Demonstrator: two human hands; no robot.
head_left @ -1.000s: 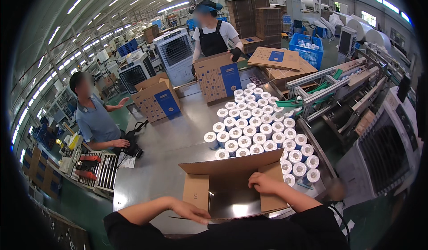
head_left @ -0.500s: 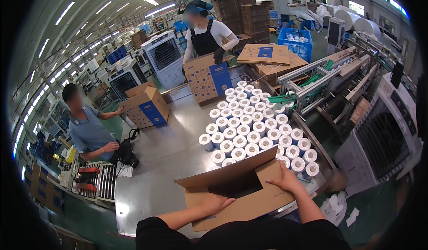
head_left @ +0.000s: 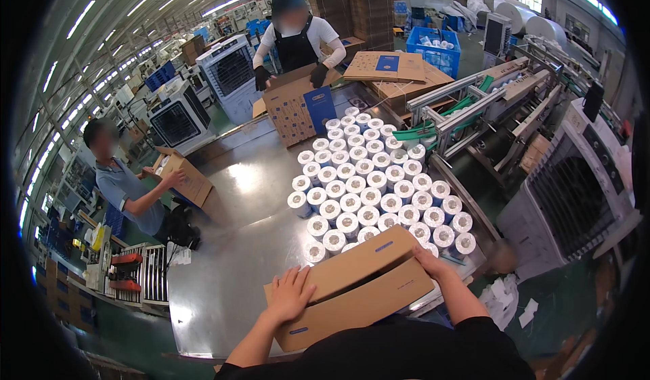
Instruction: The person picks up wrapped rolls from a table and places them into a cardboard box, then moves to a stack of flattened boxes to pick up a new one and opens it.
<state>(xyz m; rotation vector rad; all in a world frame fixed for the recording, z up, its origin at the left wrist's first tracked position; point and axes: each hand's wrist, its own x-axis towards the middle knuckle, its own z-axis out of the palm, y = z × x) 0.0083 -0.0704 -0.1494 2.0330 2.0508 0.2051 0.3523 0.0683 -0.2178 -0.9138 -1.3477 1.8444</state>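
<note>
A brown cardboard box (head_left: 359, 312) lies in front of me at the near edge of the metal table, its two long flaps folded inward with a narrow dark gap between them. My left hand (head_left: 291, 294) rests on the left end of the flaps, fingers stretched out. At the other end, my right hand (head_left: 431, 265) grips the box's right corner, some of its fingers hidden by the cardboard. Just beyond the box stand many white paper rolls (head_left: 369, 196) in packed rows, upright, their round ends facing up.
Across the metal table (head_left: 230, 258), a co-worker in black gloves holds a printed carton (head_left: 292, 116). At the left another person handles an open carton (head_left: 191, 177). Flattened cartons (head_left: 386, 67) and a conveyor frame (head_left: 467, 119) are at the far right; an air cooler (head_left: 569, 190) stands nearer.
The box's far flap has folded down over the opening. My left hand has moved from inside the box onto the flaps. The left co-worker's carton has turned and moved toward that person.
</note>
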